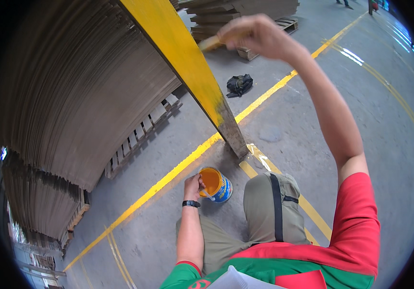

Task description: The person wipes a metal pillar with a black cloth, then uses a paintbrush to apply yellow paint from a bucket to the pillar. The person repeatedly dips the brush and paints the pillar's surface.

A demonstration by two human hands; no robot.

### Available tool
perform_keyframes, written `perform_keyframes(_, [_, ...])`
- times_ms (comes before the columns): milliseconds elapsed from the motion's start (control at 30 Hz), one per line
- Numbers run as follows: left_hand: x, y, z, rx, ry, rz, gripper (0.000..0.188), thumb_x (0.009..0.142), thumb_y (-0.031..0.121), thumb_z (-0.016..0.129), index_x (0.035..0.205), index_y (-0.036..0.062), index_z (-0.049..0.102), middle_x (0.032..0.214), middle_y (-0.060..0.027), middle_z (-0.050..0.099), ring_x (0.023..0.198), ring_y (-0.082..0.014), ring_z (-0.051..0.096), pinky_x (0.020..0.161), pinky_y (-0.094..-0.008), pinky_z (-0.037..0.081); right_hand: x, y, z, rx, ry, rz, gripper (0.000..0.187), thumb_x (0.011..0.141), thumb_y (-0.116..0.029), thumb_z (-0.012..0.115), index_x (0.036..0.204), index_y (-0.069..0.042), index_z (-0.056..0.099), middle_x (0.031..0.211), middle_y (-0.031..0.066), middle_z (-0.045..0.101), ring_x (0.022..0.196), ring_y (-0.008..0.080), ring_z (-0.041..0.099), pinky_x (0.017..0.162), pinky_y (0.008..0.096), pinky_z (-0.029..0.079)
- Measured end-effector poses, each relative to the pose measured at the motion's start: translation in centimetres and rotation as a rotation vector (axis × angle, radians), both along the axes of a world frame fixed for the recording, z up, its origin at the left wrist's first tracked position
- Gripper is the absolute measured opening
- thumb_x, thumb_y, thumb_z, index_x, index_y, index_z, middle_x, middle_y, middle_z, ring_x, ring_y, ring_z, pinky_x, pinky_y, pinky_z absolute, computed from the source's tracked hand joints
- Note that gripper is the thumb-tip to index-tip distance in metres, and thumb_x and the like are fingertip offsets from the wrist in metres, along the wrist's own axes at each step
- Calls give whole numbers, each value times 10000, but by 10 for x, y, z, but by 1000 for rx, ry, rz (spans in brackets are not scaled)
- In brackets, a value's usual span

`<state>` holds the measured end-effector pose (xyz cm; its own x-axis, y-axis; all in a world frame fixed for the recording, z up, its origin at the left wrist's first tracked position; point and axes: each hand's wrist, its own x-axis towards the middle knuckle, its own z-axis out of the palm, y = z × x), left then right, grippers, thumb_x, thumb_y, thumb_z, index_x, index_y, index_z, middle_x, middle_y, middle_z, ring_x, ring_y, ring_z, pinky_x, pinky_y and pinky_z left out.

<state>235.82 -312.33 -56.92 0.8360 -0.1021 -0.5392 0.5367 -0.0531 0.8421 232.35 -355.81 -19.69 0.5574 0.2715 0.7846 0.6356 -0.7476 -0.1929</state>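
Note:
My right hand (pixel 264 37), slightly blurred, is raised and closed around a paintbrush (pixel 210 44). The brush's yellow end meets the edge of a tall post (pixel 180 50). Yellow paint covers the post's upper part, thinning to streaks above its bare dark grey foot (pixel 234 137). Lower down, my left hand (pixel 194 187), with a dark watch on the wrist, grips the rim of a blue paint can (pixel 224 189). The can is tilted, its inside coated yellow-orange, and a pale handle hangs at its near side.
Tall stacks of flat cardboard (pixel 86 96) on wooden pallets (pixel 142 130) fill the left. More cardboard (pixel 245 9) lies on a pallet beyond the post. A black bag or bundle (pixel 239 85) rests on the grey floor. Yellow lines (pixel 168 179) cross the floor at the post's foot.

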Motion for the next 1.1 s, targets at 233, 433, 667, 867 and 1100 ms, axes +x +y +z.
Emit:
perform_keyframes(233, [-2, -4, 2, -2, -22, 13, 179, 1024, 170, 547, 966, 16, 619, 648, 0, 541, 530, -139, 558, 513, -308, 532, -1, 3, 90, 276, -289, 155, 214, 929, -130, 720, 1097, 1, 724, 985, 119, 771, 881, 144, 716, 779, 302, 568])
perform_keyframes(433, [0, -3, 3, 5, -14, 7, 181, 1027, 173, 540, 960, 21, 612, 643, 0, 539, 521, -137, 557, 507, -302, 533, 3, 17, -40, 78, -215, -43, 242, 902, -153, 745, 1135, -90, 750, 1010, 96, 751, 887, 221, 719, 790, 364, 571])
perform_keyframes(667, [-1, -1, -1, 7, -15, -11, 171, 1021, 188, 556, 946, 45, 610, 638, 11, 540, 509, -126, 553, 503, -292, 530, -20, 8, -107, 6, 441, -94, 242, 921, -210, 733, 1109, -58, 750, 1005, 79, 761, 881, 215, 719, 840, 363, 578])
perform_keyframes(867, [-2, -6, 3, 51, -54, 44, 200, 1026, 190, 554, 947, 19, 620, 643, 7, 528, 490, -111, 514, 473, -265, 473, -2, -1, 16, 43, -74, 26, 228, 928, -176, 712, 1079, -6, 736, 968, 123, 771, 826, 188, 715, 765, 328, 562])
perform_keyframes(1100, [-9, -9, 38, -22, -232, 32, 209, 1022, 213, 566, 917, 33, 591, 631, 32, 446, 524, -83, 440, 486, -260, 400, -47, 44, -38, 231, -34, -28, 245, 955, -140, 697, 1141, 16, 728, 994, 132, 773, 815, 176, 724, 724, 290, 573])
